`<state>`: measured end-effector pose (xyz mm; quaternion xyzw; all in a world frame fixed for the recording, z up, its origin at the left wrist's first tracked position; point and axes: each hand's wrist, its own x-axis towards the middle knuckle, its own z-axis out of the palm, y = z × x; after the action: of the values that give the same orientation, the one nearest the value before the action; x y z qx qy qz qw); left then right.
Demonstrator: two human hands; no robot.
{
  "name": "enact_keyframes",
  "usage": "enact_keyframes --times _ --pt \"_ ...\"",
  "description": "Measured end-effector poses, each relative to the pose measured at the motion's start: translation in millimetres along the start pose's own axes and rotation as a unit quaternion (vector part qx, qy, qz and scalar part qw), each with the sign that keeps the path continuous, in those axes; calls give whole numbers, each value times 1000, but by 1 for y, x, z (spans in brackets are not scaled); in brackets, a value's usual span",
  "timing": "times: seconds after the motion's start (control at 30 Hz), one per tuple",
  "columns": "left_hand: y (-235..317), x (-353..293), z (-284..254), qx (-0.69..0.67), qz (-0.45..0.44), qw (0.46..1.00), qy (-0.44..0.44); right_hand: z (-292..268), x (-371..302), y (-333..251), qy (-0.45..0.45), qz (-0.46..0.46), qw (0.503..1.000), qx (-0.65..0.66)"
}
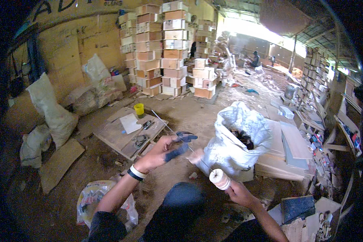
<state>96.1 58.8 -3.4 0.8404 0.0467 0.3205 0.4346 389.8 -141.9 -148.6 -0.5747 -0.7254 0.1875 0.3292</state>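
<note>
A thin metal rod (pixel 164 121) slants from the low board down toward my right side. A stack of pale round discs (pixel 220 179) is threaded on its lower end. My right hand (pixel 240 194) is closed around that end, just behind the stack. Farther up the rod is another pinkish disc (pixel 196 156), blurred by motion and apart from the stack. Beside the rod, my left hand (pixel 161 151) has its thumb and fingers stretched apart, with dark coverings on them. The rod passes by its fingers; whether they touch it is unclear.
A white sack (pixel 240 135) with dark contents stands ahead right. At front left lies a low wooden board (pixel 116 131) with a yellow cup (pixel 139 109), paper and small tools. Stacked wooden boxes (pixel 174 50) rise behind; a plastic bag (pixel 93 201) sits by my left arm.
</note>
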Motion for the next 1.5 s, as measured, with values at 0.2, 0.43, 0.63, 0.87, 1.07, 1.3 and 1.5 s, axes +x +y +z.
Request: enact_keyframes --times 0.2,0.43,0.63,0.87,1.07,1.3,1.5 --pt "8 23 19 -2 19 999 46 -22 -23 41 -56 112 992 -37" --pt "17 29 29 -8 23 996 91 -23 -15 26 -2 40 994 105" --pt "-27 -6 16 22 -25 987 155 -22 -16 3 -23 29 999 -10" --pt "-112 -237 22 119 -318 923 183 -19 -14 -1 34 135 990 5" --pt "-154 -477 54 396 -572 688 205 -10 -17 8 27 196 974 -109" --pt "-238 -604 8 495 -589 627 125 -17 -13 14 -19 227 973 -42" --pt "-246 -585 -1 460 -658 594 55 -18 -25 21 12 222 966 -131"
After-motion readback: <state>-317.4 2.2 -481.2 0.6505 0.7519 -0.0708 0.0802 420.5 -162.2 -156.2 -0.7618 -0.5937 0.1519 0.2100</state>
